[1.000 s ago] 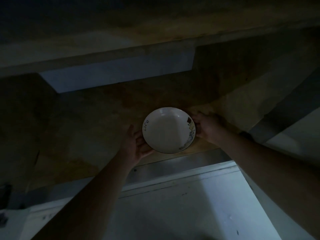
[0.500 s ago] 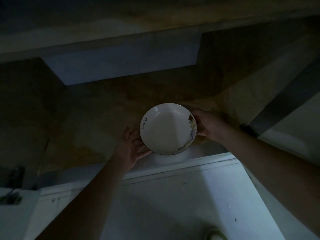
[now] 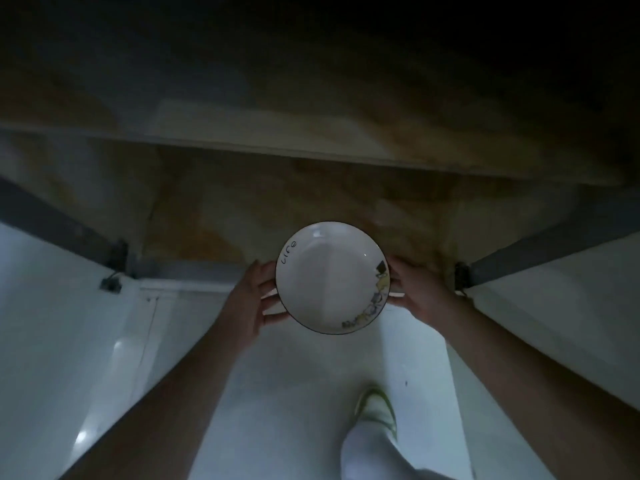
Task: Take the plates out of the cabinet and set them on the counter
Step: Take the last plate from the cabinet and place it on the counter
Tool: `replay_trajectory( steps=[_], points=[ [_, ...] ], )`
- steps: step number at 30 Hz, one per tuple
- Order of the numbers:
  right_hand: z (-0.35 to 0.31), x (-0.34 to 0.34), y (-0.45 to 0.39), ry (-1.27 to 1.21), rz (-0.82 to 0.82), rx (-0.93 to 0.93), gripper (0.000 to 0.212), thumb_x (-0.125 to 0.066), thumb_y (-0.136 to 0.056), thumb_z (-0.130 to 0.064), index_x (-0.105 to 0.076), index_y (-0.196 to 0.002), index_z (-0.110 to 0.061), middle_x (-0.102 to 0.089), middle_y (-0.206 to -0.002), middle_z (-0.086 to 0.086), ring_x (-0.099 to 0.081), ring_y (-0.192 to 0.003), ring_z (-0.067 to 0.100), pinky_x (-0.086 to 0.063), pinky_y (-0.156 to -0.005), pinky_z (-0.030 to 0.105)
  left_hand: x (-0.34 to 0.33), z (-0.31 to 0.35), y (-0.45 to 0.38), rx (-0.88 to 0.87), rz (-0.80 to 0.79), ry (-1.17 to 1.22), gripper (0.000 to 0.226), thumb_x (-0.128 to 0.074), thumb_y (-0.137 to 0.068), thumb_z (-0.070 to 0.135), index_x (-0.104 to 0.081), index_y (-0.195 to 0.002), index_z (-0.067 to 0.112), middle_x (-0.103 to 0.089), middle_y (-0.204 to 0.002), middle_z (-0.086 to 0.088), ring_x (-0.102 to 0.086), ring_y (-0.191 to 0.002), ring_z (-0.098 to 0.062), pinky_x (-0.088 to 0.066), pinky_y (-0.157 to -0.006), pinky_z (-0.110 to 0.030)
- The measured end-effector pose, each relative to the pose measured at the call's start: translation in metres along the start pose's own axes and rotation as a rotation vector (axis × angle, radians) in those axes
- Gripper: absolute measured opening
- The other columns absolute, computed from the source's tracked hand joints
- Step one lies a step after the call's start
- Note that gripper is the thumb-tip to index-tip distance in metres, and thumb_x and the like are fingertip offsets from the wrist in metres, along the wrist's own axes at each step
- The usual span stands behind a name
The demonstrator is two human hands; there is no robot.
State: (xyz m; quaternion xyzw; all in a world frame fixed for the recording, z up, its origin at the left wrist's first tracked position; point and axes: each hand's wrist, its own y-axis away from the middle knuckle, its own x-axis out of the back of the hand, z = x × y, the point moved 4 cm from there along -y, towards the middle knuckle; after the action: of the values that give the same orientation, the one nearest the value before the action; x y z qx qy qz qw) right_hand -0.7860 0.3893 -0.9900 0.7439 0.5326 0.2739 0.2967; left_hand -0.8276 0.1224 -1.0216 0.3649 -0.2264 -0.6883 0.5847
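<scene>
A white plate (image 3: pixel 332 277) with a dark rim was held level between two hands in front of an open low cabinet (image 3: pixel 311 202), just at its front edge and clear of the shelf. A small line of writing was seen on the plate's left inner wall, and a coloured pattern ran along its right and lower right edge.

The left hand (image 3: pixel 251 303) was placed against the plate's left side, with the fingers (image 3: pixel 273 318) spread and reaching under the rim, so that the plate was supported from below. The right hand (image 3: pixel 415 292) was set against the right side, with its fingers curled around the rim near the pattern. Both forearms were stretched forward from the bottom corners of the view.

The inside of the cabinet was dim, and a brown, stained floor panel was seen there, with a pale shelf edge above it. Two white cabinet doors (image 3: pixel 52 323) were swung open to either side, and a dark hinge (image 3: pixel 116 268) was visible at the left corner and another at the right. Below the plate, a pale floor (image 3: pixel 277 410) was seen, along with a leg in light trousers and a shoe (image 3: pixel 377 408) with green trim.
</scene>
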Motion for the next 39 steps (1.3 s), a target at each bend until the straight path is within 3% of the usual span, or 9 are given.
replay_trajectory(
  steps=[5, 12, 15, 19, 24, 27, 32, 37, 39],
  points=[
    [-0.015, -0.018, 0.085, -0.025, -0.101, -0.04, 0.02, -0.057, -0.093, -0.042, -0.076, -0.092, -0.037, -0.075, -0.102, -0.007, -0.072, -0.09, 0.011, -0.059, -0.06, 0.03, 0.02, 0.018, 0.092, 0.021, 0.026, 0.017, 0.045, -0.027, -0.101, 0.054, -0.065, -0.117, 0.036, -0.071, -0.116, 0.008, -0.064, -0.106, -0.013, -0.054, -0.068, -0.036],
    [-0.031, -0.025, 0.201, -0.112, -0.05, -0.133, 0.028, -0.052, -0.098, -0.036, -0.077, -0.095, -0.026, -0.074, -0.107, 0.001, -0.066, -0.106, 0.022, -0.055, -0.083, 0.045, 0.038, 0.026, 0.226, 0.044, 0.064, 0.038, 0.046, -0.025, -0.099, 0.056, -0.069, -0.109, 0.048, -0.072, -0.113, 0.017, -0.069, -0.098, -0.003, -0.056, -0.066, -0.032],
    [-0.051, -0.039, 0.263, -0.085, -0.079, -0.128, 0.03, -0.047, -0.1, -0.038, -0.071, -0.106, -0.021, -0.071, -0.112, 0.003, -0.064, -0.107, 0.022, -0.055, -0.08, 0.043, 0.041, 0.044, 0.293, 0.068, 0.094, 0.069, 0.043, -0.028, -0.099, 0.053, -0.068, -0.112, 0.046, -0.071, -0.115, 0.015, -0.068, -0.104, -0.007, -0.053, -0.073, -0.036],
    [-0.091, -0.053, 0.35, -0.012, -0.106, -0.083, 0.033, -0.042, -0.101, -0.04, -0.067, -0.109, -0.02, -0.072, -0.108, 0.001, -0.065, -0.101, 0.017, -0.059, -0.066, 0.034, 0.043, 0.081, 0.387, 0.025, 0.165, 0.09, 0.033, -0.049, -0.089, 0.054, -0.069, -0.113, 0.044, -0.072, -0.113, 0.016, -0.068, -0.103, -0.008, -0.058, -0.075, -0.039],
    [-0.132, -0.052, 0.467, -0.04, -0.156, -0.022, 0.034, -0.044, -0.099, -0.039, -0.074, -0.101, -0.021, -0.073, -0.105, 0.004, -0.065, -0.102, 0.021, -0.057, -0.075, 0.039, 0.034, 0.13, 0.508, -0.012, 0.144, 0.061, 0.043, -0.051, -0.077, 0.053, -0.068, -0.116, 0.046, -0.072, -0.113, 0.019, -0.068, -0.104, -0.004, -0.061, -0.078, -0.039],
    [-0.147, -0.041, 0.525, -0.068, -0.171, 0.001, 0.033, -0.047, -0.097, -0.038, -0.076, -0.097, -0.022, -0.073, -0.103, 0.003, -0.063, -0.105, 0.024, -0.057, -0.08, 0.043, 0.027, 0.151, 0.564, -0.017, 0.121, 0.038, 0.034, -0.052, -0.085, 0.047, -0.07, -0.114, 0.044, -0.073, -0.111, 0.018, -0.069, -0.101, -0.005, -0.061, -0.074, -0.04],
    [-0.164, -0.017, 0.617, -0.026, -0.185, 0.057, 0.029, -0.05, -0.098, -0.037, -0.071, -0.111, -0.022, -0.067, -0.117, 0.005, -0.061, -0.112, 0.026, -0.054, -0.093, 0.051, 0.004, 0.177, 0.653, -0.022, 0.052, -0.062, 0.043, -0.064, -0.07, 0.059, -0.071, -0.11, 0.047, -0.072, -0.11, 0.02, -0.07, -0.101, -0.008, -0.06, -0.076, -0.04],
    [-0.162, 0.036, 0.683, -0.049, -0.189, 0.106, 0.025, -0.051, -0.099, -0.033, -0.073, -0.105, -0.024, -0.07, -0.112, 0.006, -0.066, -0.104, 0.026, -0.06, -0.081, 0.042, -0.041, 0.179, 0.712, -0.079, 0.027, -0.104, 0.054, -0.067, -0.06, 0.058, -0.072, -0.111, 0.041, -0.074, -0.109, 0.015, -0.073, -0.096, -0.018, -0.059, -0.07, -0.039],
    [-0.152, 0.068, 0.701, -0.079, -0.189, 0.115, 0.028, -0.051, -0.098, -0.038, -0.071, -0.11, -0.022, -0.068, -0.116, 0.007, -0.067, -0.102, 0.028, -0.06, -0.075, 0.038, -0.066, 0.169, 0.729, -0.099, 0.03, -0.121, 0.046, -0.065, -0.068, 0.055, -0.073, -0.11, 0.041, -0.074, -0.111, 0.014, -0.074, -0.093, -0.02, -0.059, -0.069, -0.039]
  ],
)
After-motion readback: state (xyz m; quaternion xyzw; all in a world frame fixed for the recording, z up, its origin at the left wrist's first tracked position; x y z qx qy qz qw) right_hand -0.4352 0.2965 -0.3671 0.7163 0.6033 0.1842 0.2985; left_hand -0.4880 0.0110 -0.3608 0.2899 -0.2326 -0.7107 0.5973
